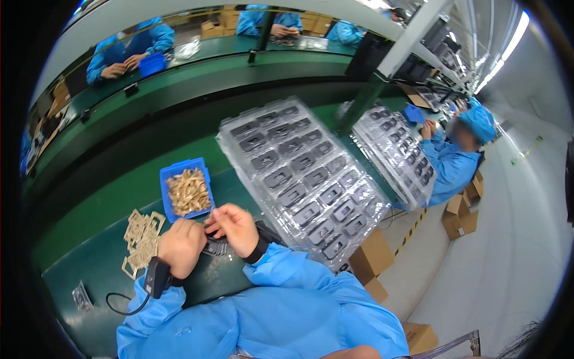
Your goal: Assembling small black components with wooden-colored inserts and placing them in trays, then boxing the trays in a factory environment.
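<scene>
My left hand (182, 246) is curled closed over the bench, its fingertips meeting those of my right hand. My right hand (237, 230) pinches thumb and fingers together; a small thin piece seems to show there, too small to name. Just below the fingers lie several small black frame-shaped parts (215, 246) on the bench. Beyond my hands stands a blue bin (164, 190) filled with small tan pieces (189, 191). Flat beige frames (143, 238) lie in a loose heap beside my left hand.
A clear plastic tray (251, 190) of black parts lies to the right, with stacked trays (394, 149) farther off. A small plastic bag (82, 297) rests at the left on the green bench (113, 287). A co-worker (457, 155) sits at the right, near cardboard boxes (459, 218).
</scene>
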`<state>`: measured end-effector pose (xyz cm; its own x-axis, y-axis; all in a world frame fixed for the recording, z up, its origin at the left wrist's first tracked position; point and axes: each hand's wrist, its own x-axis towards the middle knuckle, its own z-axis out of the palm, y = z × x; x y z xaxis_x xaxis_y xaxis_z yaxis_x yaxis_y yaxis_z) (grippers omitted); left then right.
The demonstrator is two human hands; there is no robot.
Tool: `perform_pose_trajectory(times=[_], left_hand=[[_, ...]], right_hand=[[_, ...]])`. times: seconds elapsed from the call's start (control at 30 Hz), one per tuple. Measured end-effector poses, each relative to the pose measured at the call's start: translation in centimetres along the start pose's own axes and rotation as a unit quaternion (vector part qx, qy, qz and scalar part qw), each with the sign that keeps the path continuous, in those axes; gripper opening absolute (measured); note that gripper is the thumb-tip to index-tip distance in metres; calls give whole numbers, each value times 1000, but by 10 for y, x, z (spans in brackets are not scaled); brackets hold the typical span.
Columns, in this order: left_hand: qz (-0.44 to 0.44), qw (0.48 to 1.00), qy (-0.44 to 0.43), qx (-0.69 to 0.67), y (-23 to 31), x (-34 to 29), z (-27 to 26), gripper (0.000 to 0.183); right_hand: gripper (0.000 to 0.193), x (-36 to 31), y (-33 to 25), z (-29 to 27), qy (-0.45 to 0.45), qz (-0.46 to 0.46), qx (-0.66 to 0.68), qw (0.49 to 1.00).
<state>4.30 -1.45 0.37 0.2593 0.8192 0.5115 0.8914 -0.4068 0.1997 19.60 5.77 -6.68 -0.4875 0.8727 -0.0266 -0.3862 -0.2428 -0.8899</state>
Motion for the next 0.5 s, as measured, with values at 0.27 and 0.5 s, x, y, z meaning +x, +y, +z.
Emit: perform_pose_trajectory(times=[0.27, 0.5], left_hand=[[-280, 908, 4, -311, -4, -2, 0, 6], [-145, 974, 7, -176, 2, 5, -7, 3]], right_hand=[[28, -4, -9, 8, -19, -389, -405, 827], [18, -11, -12, 11, -7, -417, -409, 812]])
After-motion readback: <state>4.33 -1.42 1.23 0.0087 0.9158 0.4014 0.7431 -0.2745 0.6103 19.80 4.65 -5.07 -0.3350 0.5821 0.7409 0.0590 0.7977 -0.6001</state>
